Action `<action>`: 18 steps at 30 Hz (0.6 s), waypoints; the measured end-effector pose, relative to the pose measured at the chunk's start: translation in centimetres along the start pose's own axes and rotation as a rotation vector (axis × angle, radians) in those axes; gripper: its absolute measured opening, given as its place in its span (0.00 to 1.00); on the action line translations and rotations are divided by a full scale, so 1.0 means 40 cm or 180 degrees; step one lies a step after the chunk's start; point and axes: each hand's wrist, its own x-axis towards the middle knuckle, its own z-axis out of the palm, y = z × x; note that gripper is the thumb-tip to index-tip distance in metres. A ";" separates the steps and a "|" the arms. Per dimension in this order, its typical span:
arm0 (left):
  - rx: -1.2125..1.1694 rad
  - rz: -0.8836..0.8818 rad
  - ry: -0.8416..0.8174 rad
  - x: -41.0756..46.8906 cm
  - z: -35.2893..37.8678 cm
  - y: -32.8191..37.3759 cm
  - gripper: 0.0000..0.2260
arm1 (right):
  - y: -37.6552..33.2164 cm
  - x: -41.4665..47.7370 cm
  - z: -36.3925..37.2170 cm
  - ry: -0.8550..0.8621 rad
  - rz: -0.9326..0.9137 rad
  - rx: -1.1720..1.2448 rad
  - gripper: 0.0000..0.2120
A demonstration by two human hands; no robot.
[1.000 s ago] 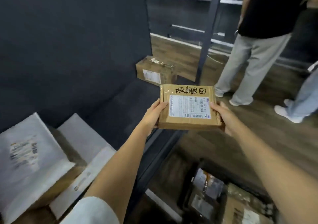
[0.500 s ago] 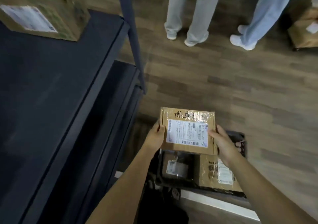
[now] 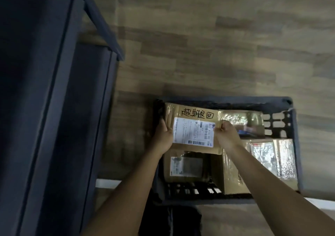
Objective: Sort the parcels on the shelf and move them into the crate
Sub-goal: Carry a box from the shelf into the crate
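Observation:
A flat brown cardboard parcel [image 3: 194, 125] with a white label and black handwriting hangs inside the top left of the dark plastic crate [image 3: 295, 145] on the floor. My left hand [image 3: 164, 136] grips its left edge. My right hand [image 3: 226, 136] grips its right edge, thumb on top. Under and beside it lie other parcels: a brown box with a label [image 3: 186, 166], a taped box [image 3: 243, 121] at the far side, and a shiny taped box [image 3: 272, 157] at the right.
The dark shelf unit [image 3: 45, 90] fills the left side, its post [image 3: 101, 21] slanting toward the crate. Wooden floor [image 3: 217, 45] lies beyond the crate. A white strip [image 3: 107, 183] runs along the floor near me.
The view has tipped straight down over the crate. Both hands have lowered the parcel from above the crate into its top left part. The standing people have left the view.

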 end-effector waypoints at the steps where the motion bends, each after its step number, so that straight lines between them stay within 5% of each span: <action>1: -0.0011 0.0002 0.0009 0.019 0.009 -0.007 0.26 | 0.007 0.019 0.008 -0.0036 -0.0013 -0.0094 0.10; 9: 0.0949 0.0266 0.0413 0.072 0.099 -0.094 0.39 | 0.000 0.140 0.049 -0.0386 -0.0307 -0.1875 0.06; 13: 0.2600 0.1114 0.1082 0.112 0.143 -0.166 0.42 | 0.016 0.167 0.077 -0.0203 -0.0342 -0.2200 0.10; 18: 0.3394 0.0620 0.0248 0.195 0.153 -0.171 0.38 | 0.025 0.180 0.121 0.0029 -0.0977 -0.3202 0.26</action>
